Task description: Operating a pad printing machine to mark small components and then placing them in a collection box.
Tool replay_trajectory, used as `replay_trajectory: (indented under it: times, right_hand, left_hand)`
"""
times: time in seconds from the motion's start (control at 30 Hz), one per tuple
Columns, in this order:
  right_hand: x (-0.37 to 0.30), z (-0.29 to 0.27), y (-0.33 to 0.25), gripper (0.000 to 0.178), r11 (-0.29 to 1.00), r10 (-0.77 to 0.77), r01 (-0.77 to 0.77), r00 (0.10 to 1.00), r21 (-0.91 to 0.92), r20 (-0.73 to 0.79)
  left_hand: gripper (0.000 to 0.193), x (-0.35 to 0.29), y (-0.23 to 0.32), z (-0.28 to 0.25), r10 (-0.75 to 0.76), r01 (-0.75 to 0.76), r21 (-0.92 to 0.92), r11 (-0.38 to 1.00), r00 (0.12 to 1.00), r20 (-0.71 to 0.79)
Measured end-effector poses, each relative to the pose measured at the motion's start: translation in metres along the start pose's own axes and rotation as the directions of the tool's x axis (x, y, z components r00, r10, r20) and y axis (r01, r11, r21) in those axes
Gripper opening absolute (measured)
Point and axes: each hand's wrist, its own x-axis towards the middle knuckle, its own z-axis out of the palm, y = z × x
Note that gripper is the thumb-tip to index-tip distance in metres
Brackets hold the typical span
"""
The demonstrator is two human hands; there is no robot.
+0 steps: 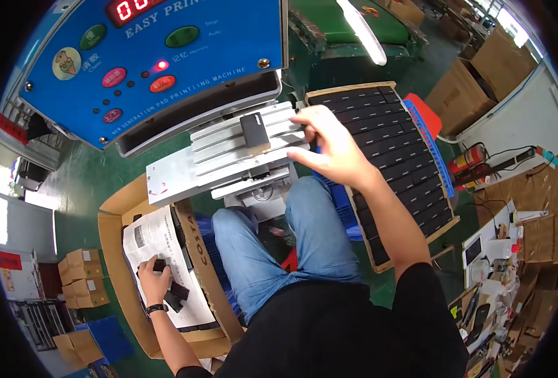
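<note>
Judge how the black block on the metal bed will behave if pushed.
The block looks stiff, judging by its straight edges. Boxy and flat-faced, it probably won't roll. It may slide on the shiny metal bed, though I can't tell whether anything secures it.

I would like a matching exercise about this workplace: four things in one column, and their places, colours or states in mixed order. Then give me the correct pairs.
Column one
1. Left hand
2. Right hand
3. Panel
4. Tray

Column two
A. Blue, with oval buttons
B. Has its fingers on a black block, over white paper
C. Filled with rows of black pieces
D. Open, at the right end of the grooved metal plate

Right pairs: 1-B, 2-D, 3-A, 4-C.
</note>
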Motion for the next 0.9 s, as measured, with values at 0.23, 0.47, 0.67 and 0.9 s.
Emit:
replay_trajectory:
  times: [0.23, 0.47, 0.67, 0.9]
  right_hand:
    - [0.071, 0.018, 0.004, 0.073, 0.995, 0.065, -0.044, 0.967, -0.089, 0.247]
    - [0.034, 0.007, 0.001, 0.078, 0.995, -0.090, 0.092, 0.994, -0.029, 0.066]
    - [-0.097, -0.051, 0.020, 0.075, 0.976, 0.218, -0.214, 0.949, 0.045, -0.228]
    - [-0.274, -0.120, 0.078, 0.068, 0.706, 0.616, -0.700, 0.530, 0.110, -0.583]
  left_hand:
    - [0.045, 0.034, 0.110, -0.045, 0.114, -0.321, -0.519, 0.792, 0.913, -0.391]
    - [0.059, 0.093, 0.321, -0.056, 0.671, -0.800, -0.295, 0.523, 0.599, -0.436]
    - [0.065, 0.126, 0.403, -0.029, 0.839, -0.849, -0.103, 0.518, 0.528, -0.134]
    - [0.068, 0.109, 0.405, -0.029, 0.895, -0.892, -0.095, 0.442, 0.446, -0.026]
